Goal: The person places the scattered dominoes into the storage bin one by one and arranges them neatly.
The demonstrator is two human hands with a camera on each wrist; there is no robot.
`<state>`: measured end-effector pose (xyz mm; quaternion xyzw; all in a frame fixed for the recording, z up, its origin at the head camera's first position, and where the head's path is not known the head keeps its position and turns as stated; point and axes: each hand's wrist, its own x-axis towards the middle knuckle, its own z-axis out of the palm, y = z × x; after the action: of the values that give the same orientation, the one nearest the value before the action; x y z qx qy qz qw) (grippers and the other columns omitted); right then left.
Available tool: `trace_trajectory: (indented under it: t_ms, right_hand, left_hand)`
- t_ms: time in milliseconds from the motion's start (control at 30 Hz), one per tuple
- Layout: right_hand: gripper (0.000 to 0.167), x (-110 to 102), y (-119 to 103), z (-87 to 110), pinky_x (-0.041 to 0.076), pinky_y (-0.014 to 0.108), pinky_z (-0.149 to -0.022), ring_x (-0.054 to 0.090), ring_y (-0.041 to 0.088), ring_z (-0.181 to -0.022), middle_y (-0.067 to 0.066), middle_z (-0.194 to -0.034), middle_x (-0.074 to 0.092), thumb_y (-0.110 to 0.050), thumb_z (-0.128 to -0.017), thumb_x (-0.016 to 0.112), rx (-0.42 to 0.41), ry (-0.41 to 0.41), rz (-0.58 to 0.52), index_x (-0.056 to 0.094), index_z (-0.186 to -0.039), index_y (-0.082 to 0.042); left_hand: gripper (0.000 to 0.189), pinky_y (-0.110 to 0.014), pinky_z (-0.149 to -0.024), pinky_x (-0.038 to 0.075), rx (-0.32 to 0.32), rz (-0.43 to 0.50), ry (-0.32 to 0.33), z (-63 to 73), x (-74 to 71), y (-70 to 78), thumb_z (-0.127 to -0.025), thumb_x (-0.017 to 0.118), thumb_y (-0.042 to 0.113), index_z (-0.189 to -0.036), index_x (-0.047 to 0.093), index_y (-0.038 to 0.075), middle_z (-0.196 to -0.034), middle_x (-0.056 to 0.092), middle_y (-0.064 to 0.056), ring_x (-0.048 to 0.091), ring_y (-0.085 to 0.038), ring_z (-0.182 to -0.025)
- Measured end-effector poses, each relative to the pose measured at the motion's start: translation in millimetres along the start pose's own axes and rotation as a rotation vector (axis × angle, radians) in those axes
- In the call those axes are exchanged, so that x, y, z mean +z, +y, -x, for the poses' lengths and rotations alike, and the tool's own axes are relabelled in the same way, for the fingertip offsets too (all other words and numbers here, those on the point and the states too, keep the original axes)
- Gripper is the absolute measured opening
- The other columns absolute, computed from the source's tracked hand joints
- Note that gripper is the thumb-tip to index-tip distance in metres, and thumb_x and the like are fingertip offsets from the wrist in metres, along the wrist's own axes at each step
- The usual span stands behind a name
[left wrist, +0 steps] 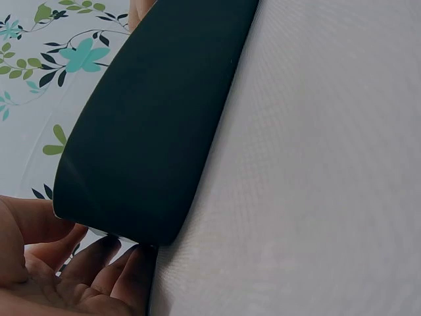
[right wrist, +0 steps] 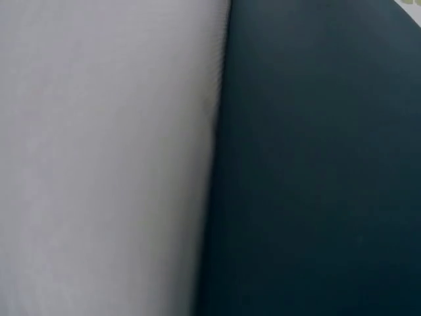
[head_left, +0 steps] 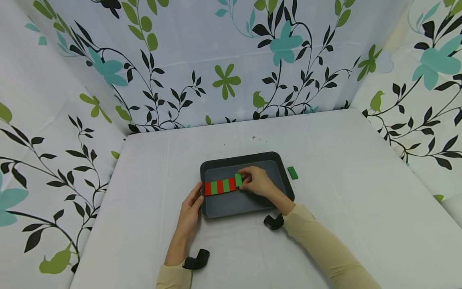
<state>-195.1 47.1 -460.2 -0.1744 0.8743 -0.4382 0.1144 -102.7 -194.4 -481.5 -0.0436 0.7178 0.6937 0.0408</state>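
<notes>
A row of alternating red and green tiles (head_left: 220,187) lies side by side in the dark grey tray (head_left: 234,206), starting at its left wall. At the row's right end, my right hand (head_left: 258,182) pinches a green tile (head_left: 238,180) between thumb and fingers, slightly higher than the row and close beside the last red one. My left hand (head_left: 189,212) holds the tray's left edge. In the left wrist view the thumb is at the rim and the curled fingers (left wrist: 128,280) are against the tray's outer side. Only the tray's side (right wrist: 316,164) and cloth fill the right wrist view; the right hand is out of sight there.
Another green tile (head_left: 292,173) lies on the white tablecloth (head_left: 144,200), just right of the tray. Black wrist devices (head_left: 196,259) sit on both forearms near the tray's front. A patterned curtain (head_left: 238,60) hangs behind the table and along both sides.
</notes>
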Motion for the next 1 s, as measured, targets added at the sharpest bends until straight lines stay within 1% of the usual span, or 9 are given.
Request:
trace_trajectory:
  t_ms: [67,167,300,333,433,700,833,967,1000]
  right_hand:
    - [0.050,1.5,0.3,-0.5,0.054,0.025,-0.067,0.067,0.014,-0.080,0.014,-0.109,0.063,-0.004,-0.080,0.079,-0.005,-0.002,0.008,0.063,-0.127,0.000]
    - [0.050,3.0,1.2,-1.4,0.055,0.026,-0.071,0.067,0.014,-0.081,0.013,-0.107,0.063,-0.004,-0.080,0.079,-0.011,-0.002,0.024,0.063,-0.126,0.001]
    - [0.050,4.8,2.6,-2.4,0.055,0.026,-0.071,0.066,0.014,-0.081,0.013,-0.105,0.063,-0.004,-0.079,0.079,-0.015,-0.003,0.037,0.063,-0.126,0.001]
    - [0.049,5.0,2.3,-2.2,0.055,0.025,-0.070,0.066,0.014,-0.081,0.013,-0.105,0.063,-0.003,-0.079,0.080,-0.017,-0.004,0.036,0.063,-0.125,0.002]
    - [0.049,5.1,1.8,-1.7,0.054,0.024,-0.069,0.064,0.013,-0.079,0.013,-0.104,0.062,-0.003,-0.079,0.080,-0.025,-0.004,0.042,0.064,-0.124,0.002]
    - [0.048,5.1,1.5,-1.4,0.051,0.025,-0.070,0.058,0.010,-0.075,0.011,-0.101,0.062,-0.005,-0.077,0.081,-0.029,0.008,0.093,0.066,-0.123,0.000]
    - [0.049,4.0,-0.1,-0.3,0.051,0.025,-0.070,0.058,0.011,-0.075,0.012,-0.100,0.062,-0.004,-0.077,0.082,-0.037,0.003,0.090,0.066,-0.123,0.001]
    - [0.049,4.7,-0.3,-0.9,0.050,0.025,-0.070,0.057,0.010,-0.074,0.012,-0.101,0.061,-0.004,-0.077,0.082,-0.039,-0.007,0.095,0.066,-0.123,0.001]
    - [0.049,5.1,-0.1,-1.2,0.050,0.025,-0.070,0.056,0.010,-0.074,0.012,-0.101,0.061,-0.004,-0.077,0.082,-0.041,-0.008,0.099,0.066,-0.123,0.002]
  left_hand:
    - [0.051,-0.026,-0.119,0.023,-0.011,0.005,0.004,-0.1,0.5,0.2,-0.105,0.039,0.006,-0.155,0.029,0.012,-0.162,0.023,-0.005,0.016,-0.019,-0.151]
    - [0.051,-0.027,-0.119,0.023,-0.005,0.000,0.002,-0.8,0.6,-0.2,-0.105,0.039,0.005,-0.155,0.029,0.010,-0.162,0.023,-0.006,0.016,-0.020,-0.151]
    - [0.051,-0.021,-0.117,0.025,-0.006,0.003,-0.001,-1.0,-0.2,0.3,-0.105,0.038,0.005,-0.155,0.028,0.011,-0.162,0.023,-0.006,0.016,-0.019,-0.151]
    - [0.052,-0.020,-0.117,0.025,-0.012,0.007,0.002,-0.8,-0.1,0.7,-0.105,0.039,0.006,-0.155,0.029,0.011,-0.162,0.024,-0.004,0.016,-0.017,-0.151]
    - [0.052,-0.019,-0.117,0.025,-0.015,0.011,0.001,-0.7,-0.4,1.0,-0.105,0.039,0.006,-0.155,0.028,0.012,-0.162,0.024,-0.003,0.016,-0.016,-0.151]
    - [0.052,-0.026,-0.119,0.023,-0.015,0.008,0.004,-0.3,0.0,1.3,-0.105,0.039,0.006,-0.155,0.029,0.012,-0.162,0.024,-0.004,0.016,-0.017,-0.151]
    - [0.052,-0.033,-0.121,0.021,-0.005,0.000,0.004,-0.6,-0.6,0.5,-0.104,0.039,0.005,-0.155,0.029,0.010,-0.162,0.023,-0.007,0.016,-0.021,-0.151]
    - [0.052,-0.036,-0.121,0.021,0.009,-0.009,-0.002,-0.5,-1.4,-0.6,-0.104,0.040,0.005,-0.155,0.028,0.008,-0.162,0.022,-0.011,0.015,-0.025,-0.152]
    - [0.052,-0.036,-0.121,0.021,0.004,-0.007,-0.002,-0.5,-1.4,-0.8,-0.104,0.040,0.006,-0.155,0.028,0.009,-0.162,0.022,-0.010,0.015,-0.024,-0.152]
